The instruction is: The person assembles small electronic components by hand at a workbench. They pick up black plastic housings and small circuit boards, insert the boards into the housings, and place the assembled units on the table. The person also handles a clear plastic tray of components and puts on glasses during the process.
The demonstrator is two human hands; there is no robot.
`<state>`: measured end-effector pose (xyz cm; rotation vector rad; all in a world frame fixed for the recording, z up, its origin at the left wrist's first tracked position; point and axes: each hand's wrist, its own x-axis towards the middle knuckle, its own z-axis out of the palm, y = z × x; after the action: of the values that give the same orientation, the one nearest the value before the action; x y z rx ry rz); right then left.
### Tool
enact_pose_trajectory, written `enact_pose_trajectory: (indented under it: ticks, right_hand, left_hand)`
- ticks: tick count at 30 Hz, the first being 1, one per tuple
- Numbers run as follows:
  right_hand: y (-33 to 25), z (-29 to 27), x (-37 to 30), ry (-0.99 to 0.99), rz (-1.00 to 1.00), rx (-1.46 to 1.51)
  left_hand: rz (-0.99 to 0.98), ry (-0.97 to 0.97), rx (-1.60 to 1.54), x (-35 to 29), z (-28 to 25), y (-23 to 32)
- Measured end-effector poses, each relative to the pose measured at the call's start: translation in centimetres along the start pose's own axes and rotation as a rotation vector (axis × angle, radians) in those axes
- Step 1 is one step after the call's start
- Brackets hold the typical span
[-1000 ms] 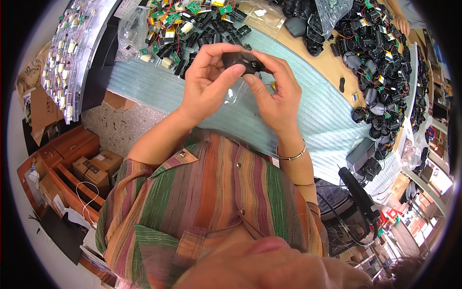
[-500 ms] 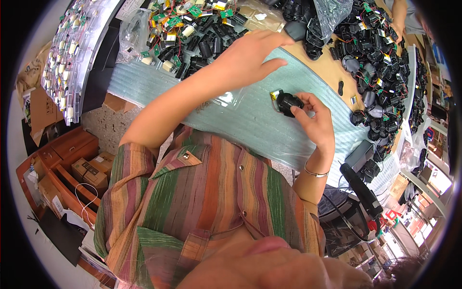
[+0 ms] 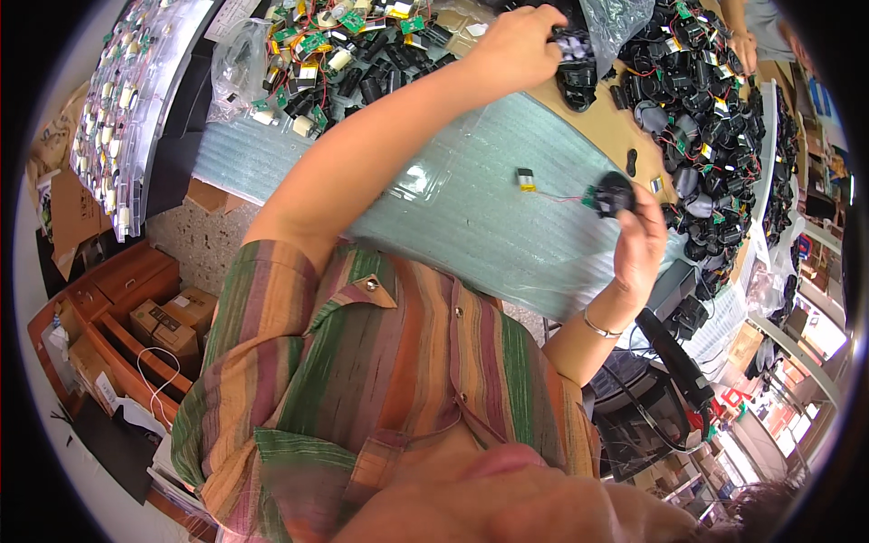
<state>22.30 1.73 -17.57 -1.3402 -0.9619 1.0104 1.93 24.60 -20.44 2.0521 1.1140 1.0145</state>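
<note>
Round and black, a plastic housing (image 3: pixel 615 194) with a green circuit board (image 3: pixel 590 198) at its side is gripped in my right hand (image 3: pixel 641 235), over the right part of the padded sheet. A thin red wire runs left from the board to a small silver and yellow battery (image 3: pixel 526 179) on the sheet. My left hand (image 3: pixel 518 50) reaches to the far side, its fingers closed around a blurred black plastic part (image 3: pixel 572 43) at the dark pile. That part's exact kind is unclear.
Pale foam sheet (image 3: pixel 471 199) covers the table. Batteries, boards and black parts (image 3: pixel 362 63) lie heaped at far left, more black housings (image 3: pixel 715 154) at right. A clear bag (image 3: pixel 620 27) rests beside the pile. Another person's hand (image 3: pixel 743 50) is at far right.
My left hand has moved away and right to the far pile and closed on a black part. My right hand has carried the housing right, and the battery now trails on its stretched wire.
</note>
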Motion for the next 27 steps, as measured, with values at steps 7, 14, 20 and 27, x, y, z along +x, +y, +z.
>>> enact_pose_trajectory:
  ticks: [7, 14, 20, 27]
  right_hand:
    - [-1.5, -2.2, 0.2, 0.121, -0.034, 0.208]
    - [0.8, 3.1, 1.0, -0.27, 0.31, -0.525]
    - [-1.6, 4.6, 1.8, -0.126, -0.125, -0.897]
    - [-2.9, 11.2, 4.4, -0.32, -0.308, -0.886]
  left_hand:
    - [-0.218, -0.327, -0.135, -6.5, -8.7, 1.5]
    - [-0.477, -0.33, -0.621, -12.2, -11.0, 0.2]
    - [-0.636, -0.191, -1.075, -14.0, -12.3, 0.6]
    - [-0.512, 0.197, -1.317, -14.0, -14.5, -0.9]
